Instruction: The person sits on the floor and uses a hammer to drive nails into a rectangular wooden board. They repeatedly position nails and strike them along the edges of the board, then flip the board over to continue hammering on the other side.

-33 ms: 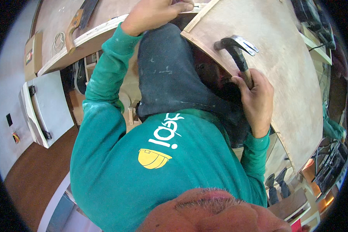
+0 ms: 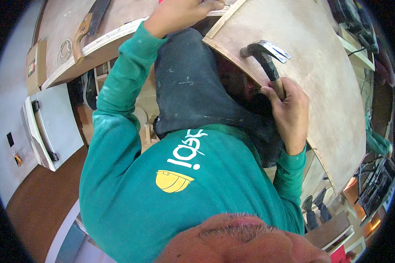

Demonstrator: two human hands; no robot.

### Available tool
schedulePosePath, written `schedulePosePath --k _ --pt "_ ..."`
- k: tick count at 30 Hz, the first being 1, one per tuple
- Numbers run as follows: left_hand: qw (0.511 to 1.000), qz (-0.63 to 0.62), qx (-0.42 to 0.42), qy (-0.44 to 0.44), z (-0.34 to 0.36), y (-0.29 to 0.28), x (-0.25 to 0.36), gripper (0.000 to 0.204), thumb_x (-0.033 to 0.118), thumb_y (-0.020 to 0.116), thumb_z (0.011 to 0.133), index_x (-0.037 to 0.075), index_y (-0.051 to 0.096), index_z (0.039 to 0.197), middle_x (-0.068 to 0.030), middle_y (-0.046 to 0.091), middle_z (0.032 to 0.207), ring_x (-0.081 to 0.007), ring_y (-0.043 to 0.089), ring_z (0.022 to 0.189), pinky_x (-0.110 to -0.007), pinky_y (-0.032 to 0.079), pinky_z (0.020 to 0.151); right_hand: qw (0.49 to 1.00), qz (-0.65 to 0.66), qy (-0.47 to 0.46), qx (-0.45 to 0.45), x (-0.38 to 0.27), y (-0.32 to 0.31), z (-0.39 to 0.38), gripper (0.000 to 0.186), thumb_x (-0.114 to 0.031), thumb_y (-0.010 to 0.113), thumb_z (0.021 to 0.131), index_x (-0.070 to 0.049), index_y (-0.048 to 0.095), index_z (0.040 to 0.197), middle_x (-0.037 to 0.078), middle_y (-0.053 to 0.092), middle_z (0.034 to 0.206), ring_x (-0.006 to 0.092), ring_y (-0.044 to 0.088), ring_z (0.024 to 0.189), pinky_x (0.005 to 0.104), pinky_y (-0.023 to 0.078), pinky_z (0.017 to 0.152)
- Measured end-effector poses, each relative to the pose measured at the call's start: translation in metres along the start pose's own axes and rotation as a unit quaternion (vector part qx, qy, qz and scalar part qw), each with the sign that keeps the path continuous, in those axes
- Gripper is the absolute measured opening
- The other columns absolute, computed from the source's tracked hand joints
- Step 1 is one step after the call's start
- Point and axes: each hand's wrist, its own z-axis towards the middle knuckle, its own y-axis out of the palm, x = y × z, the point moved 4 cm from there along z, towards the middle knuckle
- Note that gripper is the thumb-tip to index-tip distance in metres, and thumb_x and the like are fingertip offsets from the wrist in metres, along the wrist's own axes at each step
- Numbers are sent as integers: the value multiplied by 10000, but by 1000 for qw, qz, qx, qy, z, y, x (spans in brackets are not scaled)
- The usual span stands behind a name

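right hand fist-closed on claw hammer, head poised over plywood panel for striking | left hand pressing panel's top edge, steadying; finger spread unclear | handsaw idle on surface

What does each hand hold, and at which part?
The right hand holds a claw hammer by its wooden handle. The left hand grips the plywood panel at its top edge.

Above the plywood panel you have open room: its broad face is bare beyond the hammer. At the panel's near edge your own knee blocks the way. Left of the panel, the worktop carries a handsaw, narrowing passage there.
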Motion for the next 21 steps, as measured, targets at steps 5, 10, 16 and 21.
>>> schedulePosePath --k 5,10,16,21 --pt "993 35 25 109 37 27 -6 145 111 676 890 -22 726 913 -203 671 896 -363 675 867 -416 528 796 1000 -20 23 -3 3 0 -4 249 -162 794 870 -24 588 855 173 581 815 377 574 731 446 459 666" --pt "988 69 47 131 51 41 -17 179 151 658 894 -15 723 908 -221 652 889 -394 657 860 -441 519 800 999 -32 39 -21 8 -1 -9 258 -200 795 873 -28 603 867 172 582 817 384 584 743 456 464 671" --pt "995 66 13 74 35 41 -6 201 168 648 901 -16 722 932 -229 656 915 -394 658 883 -437 517 812 996 -45 64 -45 12 -3 -20 267 -239 794 876 -40 615 887 170 592 845 399 599 767 476 473 683" --pt "998 26 11 59 31 41 -5 182 149 655 908 -15 725 944 -214 673 934 -371 673 896 -419 521 817 996 -47 59 -51 11 -2 -18 263 -238 788 882 -39 617 905 171 597 860 403 601 785 480 474 691"
